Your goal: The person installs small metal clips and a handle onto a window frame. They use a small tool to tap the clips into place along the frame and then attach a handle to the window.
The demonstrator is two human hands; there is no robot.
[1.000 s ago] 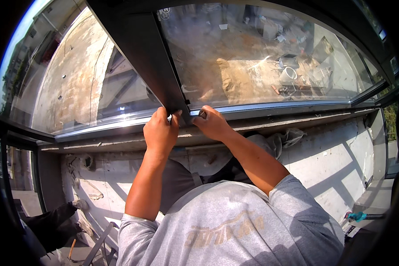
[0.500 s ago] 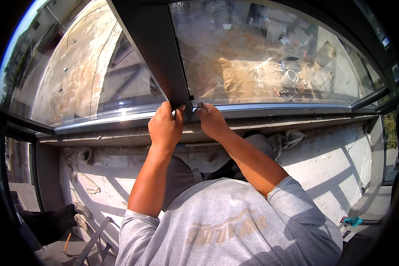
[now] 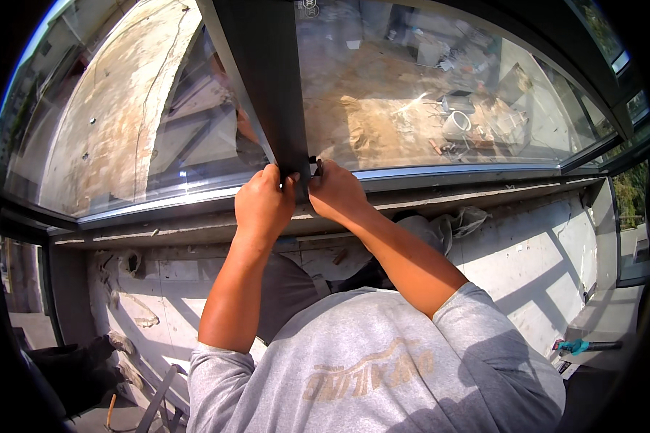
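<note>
Black rubber, or a small dark clip — too small to tell which — shows between the two sets of fingers at the foot of the mullion (image 3: pixel 267 79). The left hand (image 3: pixel 263 206) is curled closed, its fingers (image 3: pixel 271 175) pressed against the mullion's lower end; the right hand (image 3: pixel 336 193) is closed too, pinching the little dark piece (image 3: pixel 315 164) just beside the post where it meets the sill rail (image 3: pixel 440 173). Both hands touch the joint, nearly touching each other.

By the look of it, the frame is standing and both glass panes (image 3: pixel 426 86) are in, so the heavy part seems done. What appears left is this fiddly bit at the corner. The wall (image 3: pixel 527 252) below looks raw and unfinished, and a teal-handled tool (image 3: pixel 578 347) lies well apart, low on the right.
</note>
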